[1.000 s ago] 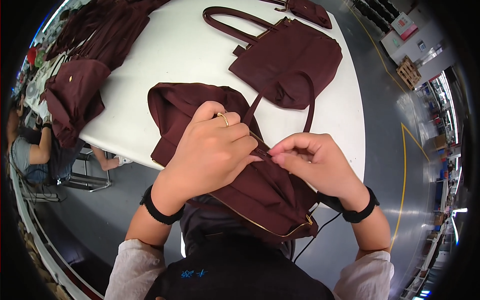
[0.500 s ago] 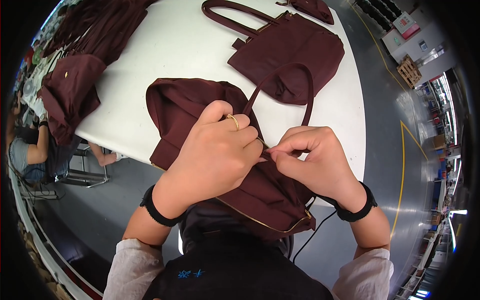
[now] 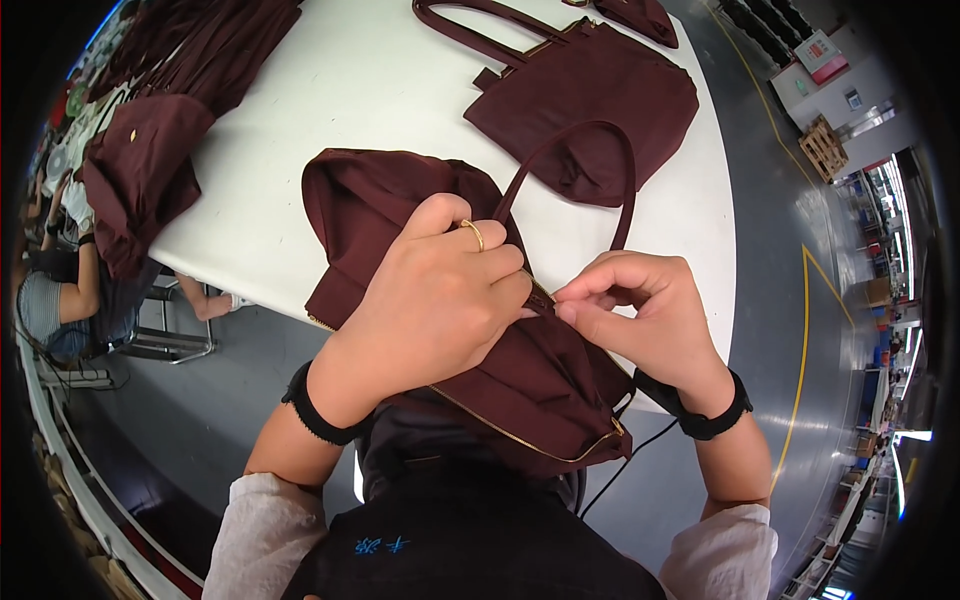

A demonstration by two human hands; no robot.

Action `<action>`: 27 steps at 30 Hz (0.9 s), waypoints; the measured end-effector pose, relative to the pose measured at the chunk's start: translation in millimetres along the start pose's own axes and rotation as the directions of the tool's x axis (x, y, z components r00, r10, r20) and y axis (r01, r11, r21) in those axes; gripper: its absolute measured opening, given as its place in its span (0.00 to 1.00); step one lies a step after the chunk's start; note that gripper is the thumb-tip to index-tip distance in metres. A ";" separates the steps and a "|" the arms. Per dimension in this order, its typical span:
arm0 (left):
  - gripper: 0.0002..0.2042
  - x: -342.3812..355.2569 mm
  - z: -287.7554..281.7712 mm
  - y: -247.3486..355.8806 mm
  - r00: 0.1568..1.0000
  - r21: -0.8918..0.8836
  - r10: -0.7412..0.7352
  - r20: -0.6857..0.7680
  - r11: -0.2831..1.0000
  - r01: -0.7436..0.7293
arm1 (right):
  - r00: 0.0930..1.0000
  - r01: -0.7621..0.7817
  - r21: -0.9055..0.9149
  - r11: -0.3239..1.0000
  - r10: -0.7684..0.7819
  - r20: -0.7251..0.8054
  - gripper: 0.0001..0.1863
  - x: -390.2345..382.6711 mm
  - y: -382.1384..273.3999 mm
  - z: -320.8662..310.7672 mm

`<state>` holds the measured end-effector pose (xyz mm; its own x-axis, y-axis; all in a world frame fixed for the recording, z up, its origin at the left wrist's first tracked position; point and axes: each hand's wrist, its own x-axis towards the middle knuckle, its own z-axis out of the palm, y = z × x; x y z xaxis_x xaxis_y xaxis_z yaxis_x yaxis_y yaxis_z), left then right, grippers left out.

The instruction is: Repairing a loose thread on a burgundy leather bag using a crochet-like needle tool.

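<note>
Head view | white table [image 3: 250,220], edges near and right, surface showing left of bag | nearest maroon bag [image 3: 520,370], across near edge | left hand [image 3: 430,300], curled closed on bag | right hand [image 3: 645,315], thumb and forefinger pinched at zip [image 3: 540,300], gripped bit indistinct

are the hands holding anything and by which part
The left hand holds the nearest maroon bag near its middle. The right hand has thumb and forefinger beside there; whether they pinch it is unclear.

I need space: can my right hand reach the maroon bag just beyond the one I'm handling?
Likely yes: your right hand, busy at the nearer bag, has only a handle loop partly between it and the farther bag.
</note>
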<state>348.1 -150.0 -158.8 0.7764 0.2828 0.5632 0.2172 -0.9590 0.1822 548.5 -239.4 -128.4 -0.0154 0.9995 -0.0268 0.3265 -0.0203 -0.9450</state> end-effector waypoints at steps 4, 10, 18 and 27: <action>0.13 -1.0 -1.0 0.0 1.000 0.003 0.006 -0.002 1.000 -0.006 | 0.999 -0.008 0.001 1.000 0.008 0.035 0.05 -0.3 0.7 2.0; 0.14 -3.1 -0.2 -1.1 1.000 -0.016 -0.011 -0.008 1.000 0.011 | 0.980 -0.188 0.144 0.972 0.176 0.092 0.06 5.0 2.1 6.3; 0.15 -6.9 0.9 -3.0 0.999 -0.028 -0.006 -0.050 1.000 0.004 | 0.975 -0.220 0.315 0.923 0.209 0.070 0.08 -0.4 3.0 14.6; 0.14 -9.0 4.2 -3.4 0.996 -0.045 -0.012 -0.093 0.999 0.008 | 0.990 -0.115 0.370 0.922 0.136 -0.032 0.08 -8.3 17.0 28.4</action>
<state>342.9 -149.4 -167.9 0.7156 0.2950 0.6332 0.1966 -0.9549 0.2227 527.4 -248.7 -153.5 0.0594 0.9877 -0.1445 -0.0468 -0.1418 -0.9888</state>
